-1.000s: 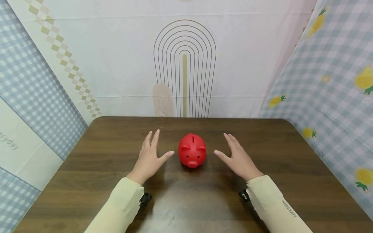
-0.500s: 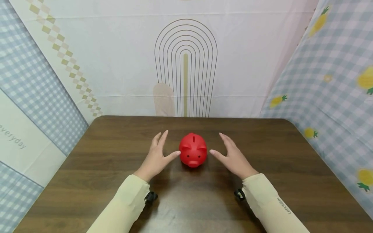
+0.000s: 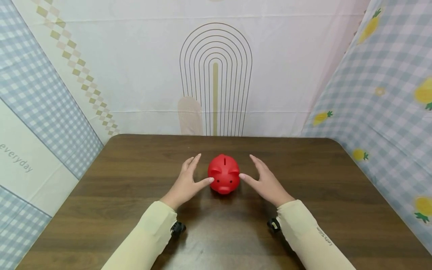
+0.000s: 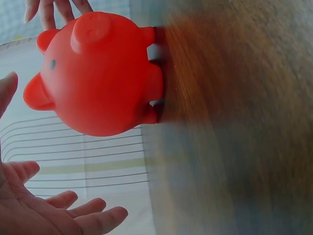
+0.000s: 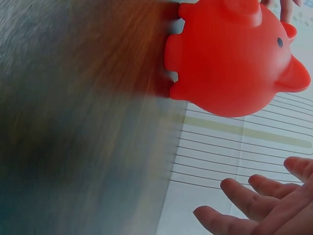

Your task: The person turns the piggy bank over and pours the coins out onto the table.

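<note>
The red piggy bank stands upright on the tabletop, snout on its near side. It is between the left hand and the right hand; each grip is spread apart, holding nothing. Which is nearer, I cannot tell.

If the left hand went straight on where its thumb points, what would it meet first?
Probably the red piggy bank; in the head view the left hand overlaps its edge, though depth there is unclear.
</note>
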`<state>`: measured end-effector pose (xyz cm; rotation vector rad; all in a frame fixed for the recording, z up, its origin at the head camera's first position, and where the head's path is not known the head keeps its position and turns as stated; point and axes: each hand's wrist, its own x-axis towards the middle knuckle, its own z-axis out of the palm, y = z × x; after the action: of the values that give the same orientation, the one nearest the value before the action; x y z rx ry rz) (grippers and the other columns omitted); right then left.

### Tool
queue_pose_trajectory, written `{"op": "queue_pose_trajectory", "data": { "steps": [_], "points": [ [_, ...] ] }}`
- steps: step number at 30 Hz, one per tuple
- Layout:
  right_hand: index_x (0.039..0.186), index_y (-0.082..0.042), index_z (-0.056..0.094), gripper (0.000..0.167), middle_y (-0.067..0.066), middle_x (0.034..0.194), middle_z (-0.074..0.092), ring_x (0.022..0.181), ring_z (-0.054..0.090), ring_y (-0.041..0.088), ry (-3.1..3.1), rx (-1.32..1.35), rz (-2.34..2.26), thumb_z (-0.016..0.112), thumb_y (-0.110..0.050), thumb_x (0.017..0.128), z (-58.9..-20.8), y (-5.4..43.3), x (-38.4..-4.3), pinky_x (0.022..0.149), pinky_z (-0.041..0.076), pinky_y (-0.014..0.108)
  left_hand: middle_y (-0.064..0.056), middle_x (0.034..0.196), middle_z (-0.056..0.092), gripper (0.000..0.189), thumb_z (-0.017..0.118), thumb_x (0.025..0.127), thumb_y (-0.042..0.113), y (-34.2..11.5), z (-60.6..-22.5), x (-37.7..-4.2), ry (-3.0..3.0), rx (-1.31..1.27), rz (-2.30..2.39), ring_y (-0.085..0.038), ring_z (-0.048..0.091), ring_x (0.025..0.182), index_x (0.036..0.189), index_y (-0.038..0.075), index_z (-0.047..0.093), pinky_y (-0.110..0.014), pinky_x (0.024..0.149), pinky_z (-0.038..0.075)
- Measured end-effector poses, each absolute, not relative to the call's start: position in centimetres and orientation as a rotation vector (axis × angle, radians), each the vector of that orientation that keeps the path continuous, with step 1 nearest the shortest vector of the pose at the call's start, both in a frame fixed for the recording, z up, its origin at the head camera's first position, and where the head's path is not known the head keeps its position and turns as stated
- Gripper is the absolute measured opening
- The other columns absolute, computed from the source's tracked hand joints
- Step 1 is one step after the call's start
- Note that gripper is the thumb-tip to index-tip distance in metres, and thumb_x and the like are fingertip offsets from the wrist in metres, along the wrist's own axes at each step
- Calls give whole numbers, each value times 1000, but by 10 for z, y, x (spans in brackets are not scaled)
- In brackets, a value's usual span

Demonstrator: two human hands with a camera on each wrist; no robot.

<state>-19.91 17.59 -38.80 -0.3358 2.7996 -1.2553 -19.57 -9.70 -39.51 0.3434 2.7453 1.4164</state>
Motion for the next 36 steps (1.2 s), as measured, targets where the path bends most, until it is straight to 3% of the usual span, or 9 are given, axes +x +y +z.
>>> {"op": "queue_pose_trajectory", "data": {
  "steps": [11, 23, 36],
  "points": [
    [154, -18, 20, 84, 12, 156, 26, 138, 31, 39, 2697, -309, -1341, 62, -51, 89, -391, 166, -201, 103, 38, 59, -14, 155, 20, 90, 73, 83, 40, -86, -396, -198, 2688, 336, 1455, -35, 30, 138, 154, 21, 22, -57, 102, 40],
    [154, -18, 21, 86, 15, 155, 28, 136, 33, 41, 2632, -264, -1353, 65, -49, 87, -389, 158, -203, 95, 45, 59, -15, 154, 23, 89, 74, 82, 37, -80, -397, -200, 2647, 314, 1433, -36, 31, 137, 154, 22, 25, -57, 96, 45],
    [153, -17, 22, 89, 14, 154, 29, 134, 38, 39, 2572, -276, -1375, 70, -45, 83, -391, 149, -205, 91, 50, 53, -17, 152, 26, 90, 75, 80, 37, -75, -402, -204, 2576, 332, 1459, -38, 36, 133, 153, 15, 26, -55, 92, 49]
  ]
}}
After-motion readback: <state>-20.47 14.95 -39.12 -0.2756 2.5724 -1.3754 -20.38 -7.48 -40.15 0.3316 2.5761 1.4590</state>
